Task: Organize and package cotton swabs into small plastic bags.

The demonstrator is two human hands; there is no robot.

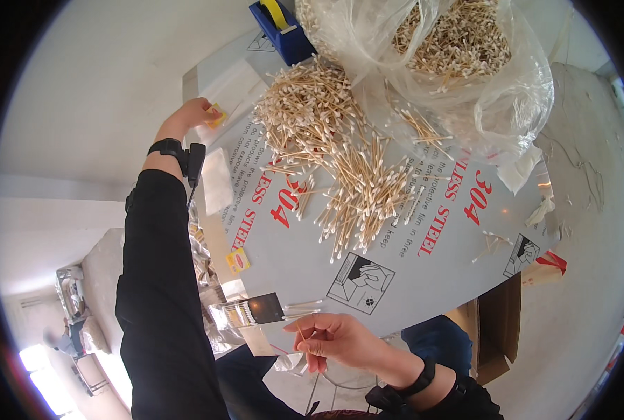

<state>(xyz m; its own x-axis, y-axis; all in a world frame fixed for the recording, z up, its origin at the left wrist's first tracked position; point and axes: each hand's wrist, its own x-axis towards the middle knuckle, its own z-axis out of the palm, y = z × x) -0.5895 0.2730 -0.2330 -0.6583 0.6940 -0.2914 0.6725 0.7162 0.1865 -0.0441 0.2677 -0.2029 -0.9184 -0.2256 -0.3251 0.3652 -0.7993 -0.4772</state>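
Note:
My left hand (198,113) reaches to the table's far left edge, its fingers closed on a small yellow card (217,116) beside a sheet of clear plastic (235,89). Close to my body, my right hand (340,341) is closed in a pinch, with what looks like a thin cotton swab (300,332) between thumb and finger. Just left of it lies a clear packet with a black panel (256,310), and a few loose swabs (303,308) stick out beside it. A heap of cotton swabs (308,105) spreads over the table's middle.
A large clear bag (487,115) full of swabs stands at the back right. A blue tape dispenser (287,35) sits behind the heap. Another yellow card (238,260) and a white pad (218,180) lie along the left edge. A cardboard box (499,325) is below the table's right side.

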